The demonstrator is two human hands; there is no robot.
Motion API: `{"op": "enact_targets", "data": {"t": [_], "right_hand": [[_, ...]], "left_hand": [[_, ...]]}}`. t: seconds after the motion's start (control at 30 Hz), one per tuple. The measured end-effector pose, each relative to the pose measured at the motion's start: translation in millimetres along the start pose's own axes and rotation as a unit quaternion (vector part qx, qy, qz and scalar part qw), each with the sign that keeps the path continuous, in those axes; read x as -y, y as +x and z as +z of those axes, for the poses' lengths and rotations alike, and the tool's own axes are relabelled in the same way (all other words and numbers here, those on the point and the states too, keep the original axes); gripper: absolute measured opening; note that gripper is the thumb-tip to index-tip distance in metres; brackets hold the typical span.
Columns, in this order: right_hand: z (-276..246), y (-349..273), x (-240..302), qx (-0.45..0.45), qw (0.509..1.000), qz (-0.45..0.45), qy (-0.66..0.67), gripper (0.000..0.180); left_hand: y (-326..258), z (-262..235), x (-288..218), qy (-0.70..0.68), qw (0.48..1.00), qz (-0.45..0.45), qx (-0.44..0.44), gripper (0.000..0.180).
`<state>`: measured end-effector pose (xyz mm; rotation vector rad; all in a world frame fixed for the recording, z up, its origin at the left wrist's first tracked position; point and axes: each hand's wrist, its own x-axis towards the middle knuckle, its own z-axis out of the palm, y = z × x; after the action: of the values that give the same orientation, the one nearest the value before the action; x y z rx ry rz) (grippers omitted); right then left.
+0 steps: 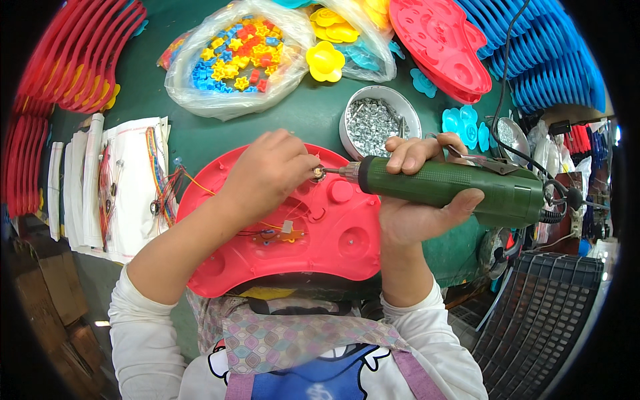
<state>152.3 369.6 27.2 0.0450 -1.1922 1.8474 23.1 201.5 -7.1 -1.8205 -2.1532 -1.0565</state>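
A red plastic toy shell [300, 257] lies hollow side up on the table in front of me. Wires and a small brown circuit board [283, 235] sit inside it. My right hand [420, 217] is wrapped round a green electric screwdriver [453, 190], held level with its bit pointing left over the shell. Beside the bit's tip, the fingers of my left hand [270, 170] are pinched together at a small round metallic part [319, 174]. What exactly they grip there is partly hidden by the fingers.
A white tub of screws [350, 127] stands behind the screwdriver. Farther back are a bag of coloured star pieces [247, 57], yellow flower pieces [325, 61] and another red shell [440, 43]. Wire bundles on white packets [133, 180] lie left. Blue stacked parts [560, 67] fill the far right.
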Motion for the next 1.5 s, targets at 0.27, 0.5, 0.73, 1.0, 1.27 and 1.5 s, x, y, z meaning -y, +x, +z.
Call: {"op": "enact_targets", "data": {"t": [0.27, 0.5, 0.73, 1.0, 1.27, 1.5], "right_hand": [[1, -1, 2, -0.01, 0.999, 0.03, 0.024, 0.083], [-3, -2, 0, 0.025, 0.999, 0.014, 0.028, 0.084], [-1, -2, -1, 0.038, 0.999, 0.006, 0.02, 0.085], [-2, 0, -1, 0.079, 0.997, 0.006, 0.003, 0.087], [-1, 1, 1, 0.091, 0.996, -0.008, -0.013, 0.087], [-1, 1, 4, 0.083, 0.997, -0.001, -0.004, 0.087]], "left_hand": [[-3, 3, 2, -0.184, 0.978, -0.084, 0.042, 0.023], [-6, 7, 0, -0.219, 0.967, -0.123, 0.037, 0.019], [-6, 7, -3, -0.177, 0.975, -0.127, 0.037, 0.019], [-7, 12, 0, -0.118, 0.992, -0.041, -0.008, 0.019], [-6, 10, -3, -0.101, 0.994, -0.032, -0.023, 0.02], [-4, 10, -4, -0.092, 0.995, -0.022, -0.033, 0.022]]}}
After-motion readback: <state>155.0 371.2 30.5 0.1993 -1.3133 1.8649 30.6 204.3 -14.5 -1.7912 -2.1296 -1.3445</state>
